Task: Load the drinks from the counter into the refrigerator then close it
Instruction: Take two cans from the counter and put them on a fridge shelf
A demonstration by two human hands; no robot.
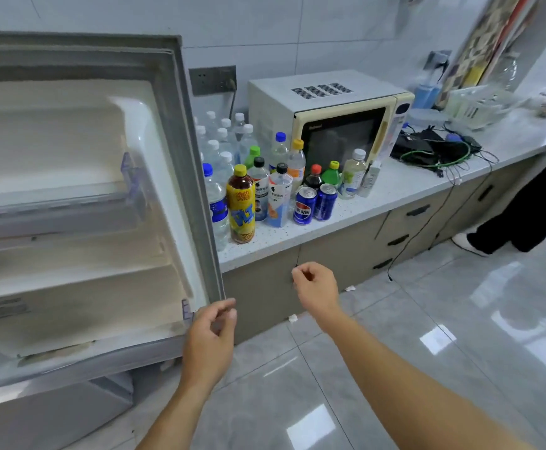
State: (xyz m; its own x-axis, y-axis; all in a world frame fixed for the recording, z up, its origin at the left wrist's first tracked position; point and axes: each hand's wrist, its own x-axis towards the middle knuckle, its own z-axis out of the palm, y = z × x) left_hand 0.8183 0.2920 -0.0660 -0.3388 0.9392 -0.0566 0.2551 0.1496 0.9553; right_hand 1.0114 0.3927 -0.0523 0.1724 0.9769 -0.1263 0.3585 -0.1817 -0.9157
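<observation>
The refrigerator door (180,177) stands open at the left, its inner shelves bare. My left hand (211,336) sits at the door's lower right corner, fingers loosely curled beside the edge, holding nothing. My right hand (315,285) hangs in front of the counter (395,190), fingers loosely curled and empty. On the counter stand several drinks: a yellow-labelled tea bottle (240,206), a blue-capped water bottle (216,206), two blue Pepsi cans (304,206), a group of clear water bottles (223,141) and other capped bottles.
A cream microwave (330,108) stands behind the drinks. Black devices and green cables (434,151) lie to its right, then a white basket (479,103). Another person (524,219) stands at the far right. Drawers (417,211) sit under the counter; the floor is glossy grey tile.
</observation>
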